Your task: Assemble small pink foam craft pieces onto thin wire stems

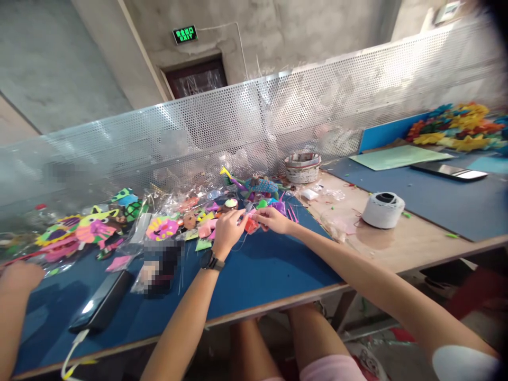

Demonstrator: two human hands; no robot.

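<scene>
The small piece (251,226) looks bright orange-red, its outline unclear.

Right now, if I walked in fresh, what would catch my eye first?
Probably the heap of bright craft pieces along the back of the blue tabletop, where the left hand and right hand meet at a small red piece. Next, perhaps the glowing green exit sign high on the wall, then the colourful flowers at far right.
</scene>
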